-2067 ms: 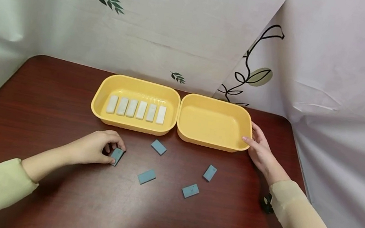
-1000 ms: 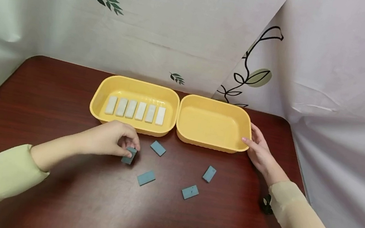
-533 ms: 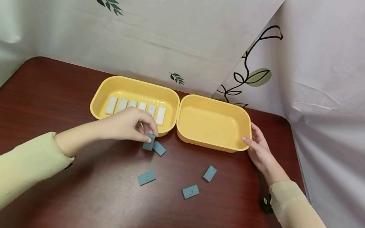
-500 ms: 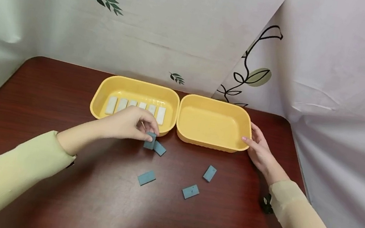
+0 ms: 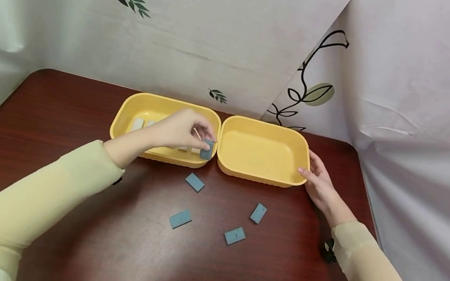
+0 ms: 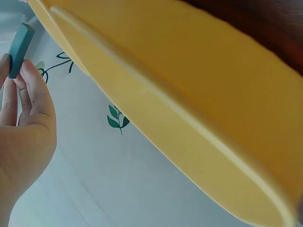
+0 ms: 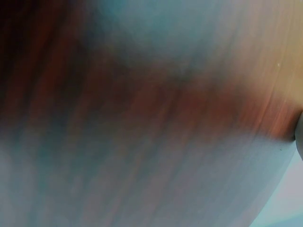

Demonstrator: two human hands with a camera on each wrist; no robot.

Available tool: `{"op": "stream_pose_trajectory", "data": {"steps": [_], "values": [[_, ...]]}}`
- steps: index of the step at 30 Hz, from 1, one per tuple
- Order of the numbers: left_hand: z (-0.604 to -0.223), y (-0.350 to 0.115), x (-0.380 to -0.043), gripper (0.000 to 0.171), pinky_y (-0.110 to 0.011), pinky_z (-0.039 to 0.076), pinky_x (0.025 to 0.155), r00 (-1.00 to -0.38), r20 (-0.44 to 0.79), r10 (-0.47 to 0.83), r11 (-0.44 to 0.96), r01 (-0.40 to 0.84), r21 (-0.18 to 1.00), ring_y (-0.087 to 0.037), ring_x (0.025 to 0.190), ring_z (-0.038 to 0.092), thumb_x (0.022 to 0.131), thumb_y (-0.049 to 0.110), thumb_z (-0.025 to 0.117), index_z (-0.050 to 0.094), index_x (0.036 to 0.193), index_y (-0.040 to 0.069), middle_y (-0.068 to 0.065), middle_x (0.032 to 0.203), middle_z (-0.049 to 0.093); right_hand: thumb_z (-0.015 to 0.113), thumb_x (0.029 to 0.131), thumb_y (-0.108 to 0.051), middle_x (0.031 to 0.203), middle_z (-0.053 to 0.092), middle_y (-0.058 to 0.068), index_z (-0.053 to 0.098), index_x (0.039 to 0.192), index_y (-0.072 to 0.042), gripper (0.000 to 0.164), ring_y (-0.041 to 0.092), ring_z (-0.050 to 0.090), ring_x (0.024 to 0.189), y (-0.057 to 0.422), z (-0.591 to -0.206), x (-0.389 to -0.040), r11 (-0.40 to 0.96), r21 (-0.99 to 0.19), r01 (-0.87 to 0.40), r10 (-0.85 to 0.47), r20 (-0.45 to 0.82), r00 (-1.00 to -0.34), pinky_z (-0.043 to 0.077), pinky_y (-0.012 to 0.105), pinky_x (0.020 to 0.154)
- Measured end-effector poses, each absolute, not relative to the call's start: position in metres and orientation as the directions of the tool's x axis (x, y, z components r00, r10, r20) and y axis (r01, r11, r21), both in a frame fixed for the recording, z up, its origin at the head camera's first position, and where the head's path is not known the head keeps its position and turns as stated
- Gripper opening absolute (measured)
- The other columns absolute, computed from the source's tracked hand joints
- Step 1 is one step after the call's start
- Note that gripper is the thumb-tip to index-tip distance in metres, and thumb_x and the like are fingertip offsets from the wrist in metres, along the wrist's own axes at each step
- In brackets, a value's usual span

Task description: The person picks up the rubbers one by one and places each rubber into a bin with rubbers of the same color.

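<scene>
My left hand (image 5: 182, 130) pinches a blue-grey rectangular block (image 5: 207, 150) between thumb and fingers, above the right end of the left yellow tray (image 5: 119, 136). In the left wrist view the same block (image 6: 21, 49) stands tilted at the fingertips. Pale rectangular blocks (image 5: 137, 124) lie in that tray, partly hidden behind the left hand. My right hand (image 5: 321, 184) grips the right end of the second yellow tray (image 5: 264, 156), thumb over the rim; nothing lies in this tray. The right wrist view is mostly blurred.
Several blue-grey blocks lie apart on the dark red wooden table (image 5: 136, 254): one block (image 5: 195, 182) just before the trays, another (image 5: 180, 219) nearer, and two more to the right, including a block (image 5: 258, 213). A light patterned sheet (image 5: 205, 39) hangs behind.
The left hand has lifted the blue-grey block off the table and carried it right and away from me, over the left tray. The right hand stays at its tray.
</scene>
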State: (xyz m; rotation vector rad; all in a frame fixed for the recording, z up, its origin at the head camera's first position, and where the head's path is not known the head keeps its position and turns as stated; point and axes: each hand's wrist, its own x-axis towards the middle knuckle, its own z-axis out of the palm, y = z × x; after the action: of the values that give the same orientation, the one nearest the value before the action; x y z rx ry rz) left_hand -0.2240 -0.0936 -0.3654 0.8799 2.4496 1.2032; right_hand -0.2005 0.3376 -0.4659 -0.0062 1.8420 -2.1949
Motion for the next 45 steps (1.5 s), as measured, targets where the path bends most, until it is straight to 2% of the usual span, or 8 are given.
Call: {"op": "stream_pose_trajectory", "data": {"steps": [3, 7, 22, 33, 45], "values": [[-0.363, -0.086, -0.232, 0.014, -0.038, 0.064, 0.09, -0.778, 0.023, 0.627, 0.469, 0.401, 0.787, -0.022, 0.095, 0.071, 0.09, 0.003, 0.084, 0.078, 0.103, 0.004, -0.01, 0.103, 0.079, 0.051, 0.106, 0.006, 0.142, 0.047, -0.009, 0.044, 0.149, -0.025, 0.053, 0.003, 0.06, 0.119, 0.337, -0.467, -0.201, -0.156, -0.967, 0.2, -0.211, -0.165, -0.963, 0.057, 0.016, 0.094], [-0.364, -0.075, -0.243, 0.013, -0.037, 0.063, 0.092, -0.777, 0.011, 0.63, 0.482, 0.402, 0.778, -0.022, 0.097, 0.072, 0.092, 0.005, 0.083, 0.078, 0.104, 0.005, -0.009, 0.104, 0.079, 0.05, 0.106, 0.007, 0.141, 0.048, -0.009, 0.045, 0.147, -0.026, 0.053, 0.003, 0.06, 0.118, 0.336, -0.467, -0.2, -0.156, -0.968, 0.198, -0.207, -0.164, -0.965, 0.057, 0.016, 0.094], [-0.378, -0.04, -0.282, 0.008, -0.031, 0.061, 0.087, -0.735, 0.031, 0.678, 0.515, 0.504, 0.693, -0.025, 0.092, 0.072, 0.091, 0.002, 0.083, 0.078, 0.097, 0.003, -0.012, 0.099, 0.079, 0.05, 0.106, 0.006, 0.141, 0.046, -0.006, 0.044, 0.148, -0.023, 0.052, 0.004, 0.061, 0.118, 0.338, -0.467, -0.201, -0.158, -0.97, 0.187, -0.205, -0.153, -0.967, 0.057, 0.017, 0.094], [-0.386, -0.019, -0.29, 0.006, -0.03, 0.06, 0.088, -0.697, -0.035, 0.717, 0.543, 0.526, 0.654, -0.023, 0.093, 0.071, 0.091, 0.0, 0.081, 0.079, 0.095, 0.004, -0.011, 0.098, 0.078, 0.05, 0.106, 0.006, 0.143, 0.045, -0.004, 0.041, 0.151, -0.021, 0.053, 0.006, 0.06, 0.118, 0.337, -0.466, -0.201, -0.155, -0.969, 0.19, -0.207, -0.156, -0.966, 0.058, 0.017, 0.094], [-0.391, -0.003, -0.288, 0.005, -0.031, 0.058, 0.089, -0.675, -0.114, 0.729, 0.624, 0.587, 0.516, -0.019, 0.093, 0.069, 0.091, 0.004, 0.081, 0.08, 0.094, 0.009, -0.006, 0.097, 0.077, 0.051, 0.106, 0.005, 0.142, 0.045, -0.004, 0.041, 0.151, -0.021, 0.053, 0.006, 0.06, 0.119, 0.336, -0.467, -0.2, -0.157, -0.969, 0.191, -0.209, -0.156, -0.965, 0.058, 0.017, 0.093]]}}
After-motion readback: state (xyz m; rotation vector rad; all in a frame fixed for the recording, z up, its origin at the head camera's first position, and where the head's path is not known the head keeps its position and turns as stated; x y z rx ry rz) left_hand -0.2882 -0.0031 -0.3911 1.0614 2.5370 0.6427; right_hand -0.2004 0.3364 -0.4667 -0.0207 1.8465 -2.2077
